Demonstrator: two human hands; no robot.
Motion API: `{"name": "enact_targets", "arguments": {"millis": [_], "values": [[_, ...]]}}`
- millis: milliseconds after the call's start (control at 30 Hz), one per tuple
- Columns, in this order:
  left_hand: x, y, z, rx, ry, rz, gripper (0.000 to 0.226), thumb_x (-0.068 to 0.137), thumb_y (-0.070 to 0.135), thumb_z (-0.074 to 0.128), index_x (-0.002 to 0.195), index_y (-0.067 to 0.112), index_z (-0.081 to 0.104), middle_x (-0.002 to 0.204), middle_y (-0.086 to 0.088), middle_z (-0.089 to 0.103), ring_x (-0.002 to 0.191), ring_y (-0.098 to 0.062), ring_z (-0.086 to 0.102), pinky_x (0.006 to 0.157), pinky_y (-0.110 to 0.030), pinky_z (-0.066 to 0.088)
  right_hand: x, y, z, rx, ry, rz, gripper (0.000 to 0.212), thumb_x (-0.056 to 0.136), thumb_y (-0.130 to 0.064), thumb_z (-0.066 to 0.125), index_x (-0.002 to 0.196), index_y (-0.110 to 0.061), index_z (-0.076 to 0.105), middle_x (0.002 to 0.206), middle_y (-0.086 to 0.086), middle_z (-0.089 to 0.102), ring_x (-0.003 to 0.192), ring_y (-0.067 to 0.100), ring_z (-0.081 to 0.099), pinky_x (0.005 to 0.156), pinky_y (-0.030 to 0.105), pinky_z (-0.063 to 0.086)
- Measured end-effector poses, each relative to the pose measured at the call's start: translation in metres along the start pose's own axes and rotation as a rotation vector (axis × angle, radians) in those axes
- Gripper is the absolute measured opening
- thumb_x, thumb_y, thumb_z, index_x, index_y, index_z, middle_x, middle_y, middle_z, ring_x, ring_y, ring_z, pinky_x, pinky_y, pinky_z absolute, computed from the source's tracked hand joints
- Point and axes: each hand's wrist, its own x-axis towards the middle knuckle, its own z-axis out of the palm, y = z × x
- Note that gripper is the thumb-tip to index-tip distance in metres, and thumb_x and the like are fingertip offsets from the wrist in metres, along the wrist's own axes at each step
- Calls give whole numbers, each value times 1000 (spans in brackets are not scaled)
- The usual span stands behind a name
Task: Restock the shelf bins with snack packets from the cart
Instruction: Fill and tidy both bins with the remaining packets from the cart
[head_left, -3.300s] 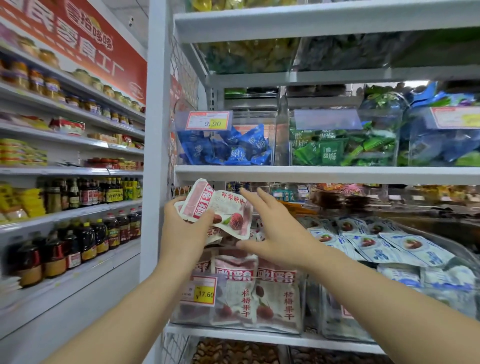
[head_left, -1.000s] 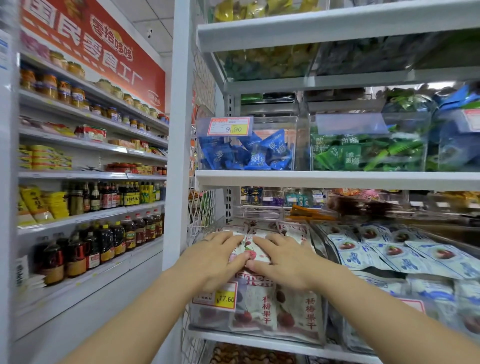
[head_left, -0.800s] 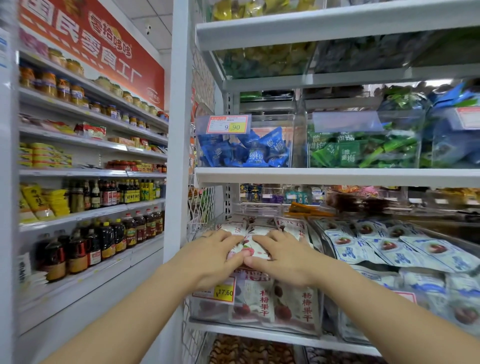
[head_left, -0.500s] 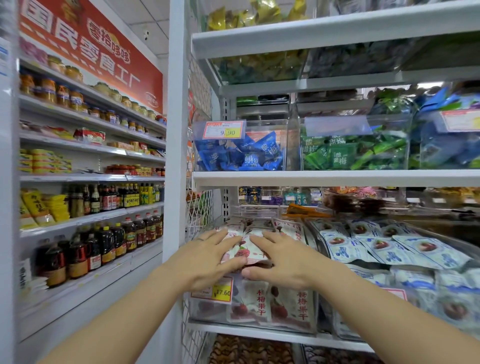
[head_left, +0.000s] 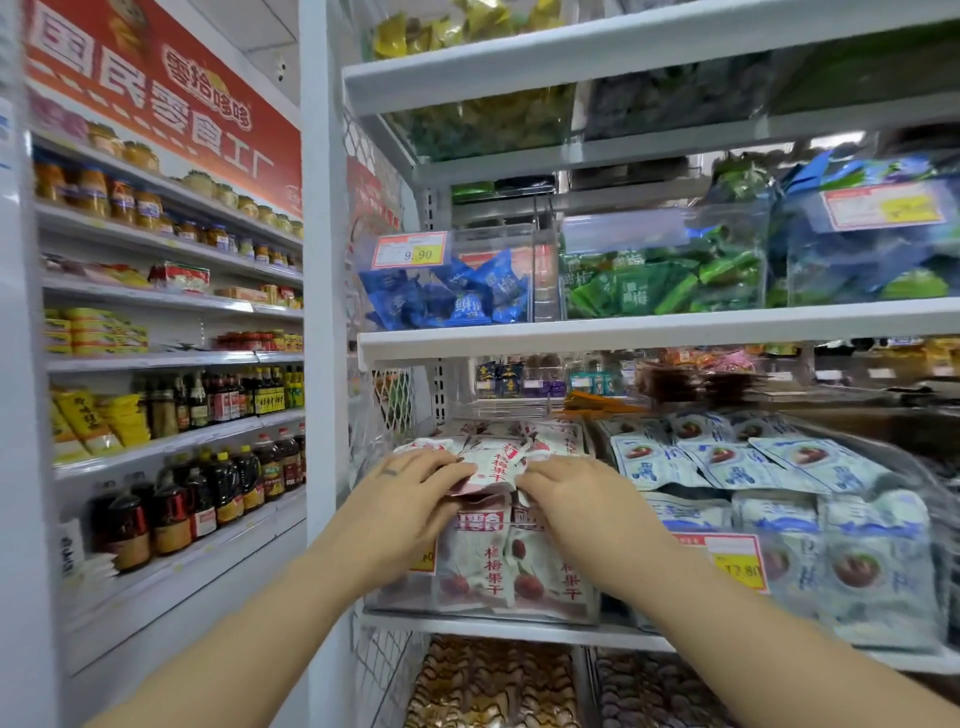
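Head view: we find both hands reaching into the clear bin (head_left: 397, 597) at the left end of a white shelf (head_left: 519, 631). The bin is filled to its rim with red-and-white packets (head_left: 493, 571), some standing against its front wall and others lying flat on top.

The left hand (head_left: 410, 499) lies palm down on the pile. Its fingers are nearly straight and close together, with their tips on the left edge of the top packet (head_left: 493, 467). The right hand (head_left: 571, 506) mirrors it, palm down, fingers extended onto the right edge of the same packet. That packet sits crumpled between the two sets of fingertips and touches both. Both hands lie spread and flat, pressing rather than gripping; the thumbs are partly hidden.

A price tag (head_left: 423, 558) on the bin front is mostly covered by the left wrist. Just beside it, to the right, a second bin holds blue-and-white packets (head_left: 727, 465) and carries a second price tag (head_left: 737, 566). On the shelf above, blue packets (head_left: 457, 299) sit beside green packets (head_left: 649, 283). Well apart on the left, dark bottles (head_left: 218, 488) line another rack.
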Motion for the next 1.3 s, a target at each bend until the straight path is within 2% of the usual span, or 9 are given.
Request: {"name": "enact_targets", "arguments": {"millis": [167,300,400,600,833,1000,1100,1200,1300], "values": [[-14,4,3,61,117,-30,50,99,53,36,147,37,39,150,14,43,141,-12,36,119,-46,30,-11,2,-12,107,89,-20,53,98,-39,54,147,-22,41,147,-1,46,137,23,40,117,38,30],[-17,5,6,12,199,-8,48,97,51,37,140,32,49,141,11,51,133,-11,44,114,-45,38,-26,12,-10,155,191,-41,47,84,-35,72,127,-20,63,122,-2,65,116,24,60,101,41,50],[-8,3,2,-22,155,34,48,96,54,38,137,33,53,137,13,52,129,-9,44,112,-44,40,-24,13,-16,163,193,-55,42,84,-39,67,122,-22,65,117,-4,67,110,22,62,96,40,53],[13,3,-5,-59,85,155,44,92,63,41,129,41,49,126,21,53,112,-6,54,95,-30,47,26,0,-39,141,-198,-55,88,83,-77,48,153,-29,26,154,-7,35,140,18,36,112,41,37],[24,-2,-18,-108,-183,235,40,88,60,31,119,38,43,115,14,38,93,-14,51,82,-32,49,59,-8,-13,68,-445,-88,97,68,-85,15,144,-27,31,135,0,42,123,27,40,103,48,40],[30,-4,-7,-92,-23,292,36,74,42,53,108,31,51,103,4,62,78,-20,65,66,-35,55,58,-10,1,67,-347,-3,75,56,-74,70,106,-19,67,97,4,66,83,29,65,68,51,58],[30,-4,-6,-154,-71,289,48,71,43,55,116,28,51,115,3,59,90,-21,61,75,-36,54,54,-9,-3,155,-396,20,74,72,-79,49,112,-18,62,106,4,63,92,31,63,78,54,56],[26,-13,-15,-219,-231,276,61,73,50,56,129,28,47,131,2,51,102,-22,62,83,-38,57,55,-11,-17,232,-474,60,78,73,-83,47,122,-23,56,118,-2,56,107,27,57,93,54,50],[27,-28,-24,-200,-319,259,81,72,63,58,142,26,41,143,-3,49,122,-29,59,92,-46,57,65,-10,-37,380,-569,171,94,66,-95,40,139,-35,35,138,-16,33,134,13,30,119,44,22]]}}
